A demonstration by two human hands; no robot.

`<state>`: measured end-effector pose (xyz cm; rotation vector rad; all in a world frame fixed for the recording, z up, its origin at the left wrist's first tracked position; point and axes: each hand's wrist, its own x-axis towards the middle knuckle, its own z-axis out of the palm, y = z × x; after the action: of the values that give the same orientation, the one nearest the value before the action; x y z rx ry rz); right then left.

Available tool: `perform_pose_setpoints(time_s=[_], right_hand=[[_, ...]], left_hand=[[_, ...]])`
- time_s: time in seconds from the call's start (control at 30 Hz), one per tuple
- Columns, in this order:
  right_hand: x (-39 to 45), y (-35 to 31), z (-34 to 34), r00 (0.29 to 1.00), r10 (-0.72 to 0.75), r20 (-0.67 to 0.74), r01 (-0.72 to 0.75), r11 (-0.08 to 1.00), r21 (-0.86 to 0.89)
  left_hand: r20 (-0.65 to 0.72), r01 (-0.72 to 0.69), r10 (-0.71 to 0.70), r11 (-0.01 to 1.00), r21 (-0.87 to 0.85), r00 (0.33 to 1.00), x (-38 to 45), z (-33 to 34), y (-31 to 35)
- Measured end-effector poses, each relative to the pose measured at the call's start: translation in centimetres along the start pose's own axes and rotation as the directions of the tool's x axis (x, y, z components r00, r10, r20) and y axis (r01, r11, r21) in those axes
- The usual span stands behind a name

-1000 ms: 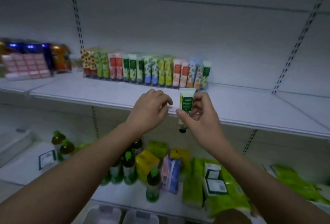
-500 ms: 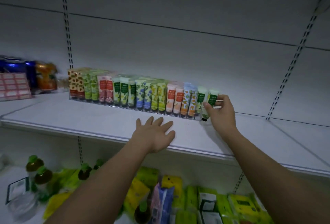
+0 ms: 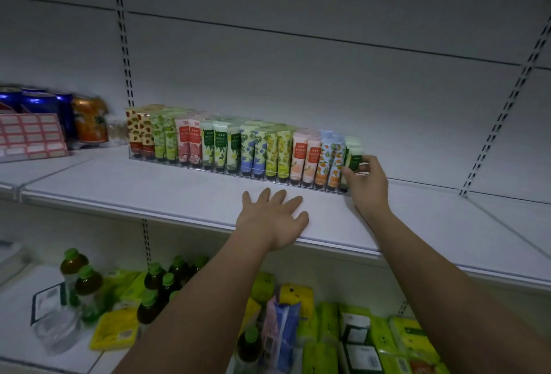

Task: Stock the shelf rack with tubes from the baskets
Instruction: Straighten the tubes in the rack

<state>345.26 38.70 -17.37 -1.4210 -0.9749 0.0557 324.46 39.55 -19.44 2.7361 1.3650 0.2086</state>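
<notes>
Dim, bluish light; soft blur, bowed edges.

Since a second ago we have carried the green tube (image 3: pixel 354 159) in our right hand (image 3: pixel 365 184) up into the right end of the rack (image 3: pixel 238 172), and laid our left hand (image 3: pixel 272 218) flat on the shelf (image 3: pixel 119 192)

shop | slotted shelf rack (image 3: pixel 179 212) | tubes (image 3: pixel 238 147) | bottles (image 3: pixel 86 281)

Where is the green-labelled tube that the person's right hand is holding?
In the head view, the green-labelled tube stands at the right end of the clear rack on the upper shelf, beside the orange-patterned tubes, pinched in the right hand.
</notes>
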Motion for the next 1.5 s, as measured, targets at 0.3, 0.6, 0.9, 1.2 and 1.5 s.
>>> perform_pose_setpoints(time_s=[0.3, 0.6, 0.9, 1.2, 1.5], right_hand=[[0.6, 0.7, 0.5, 0.997, -0.018, 0.078, 0.044, 0.942, -0.332], [1.3, 1.9, 0.3, 0.992, 0.123, 0.023, -0.113, 0.959, -0.260], [0.8, 1.7, -0.4, 0.965, 0.249, -0.078, -0.256, 0.963, -0.086], [2.1, 0.5, -1.0, 0.974, 0.226, -0.033, -0.228, 0.955, -0.189], [13.1, -8.6, -0.9, 0.965, -0.122, 0.232, 0.189, 0.937, -0.294]], left_hand=[[0.030, -0.025, 0.025, 1.000, 0.012, 0.999, -0.2, -0.7, 0.0], [0.098, -0.208, 0.192, 0.958, 0.199, 0.977, 1.2, -3.0, -0.6], [0.195, -0.259, 0.217, 0.939, 0.227, 0.957, 0.9, -4.0, -0.5], [0.323, -0.314, 0.250, 0.935, 0.166, 0.913, 1.8, -6.2, -1.1], [-0.342, -0.282, 0.092, 0.775, -0.565, 0.935, 14.8, -16.2, -3.1]])
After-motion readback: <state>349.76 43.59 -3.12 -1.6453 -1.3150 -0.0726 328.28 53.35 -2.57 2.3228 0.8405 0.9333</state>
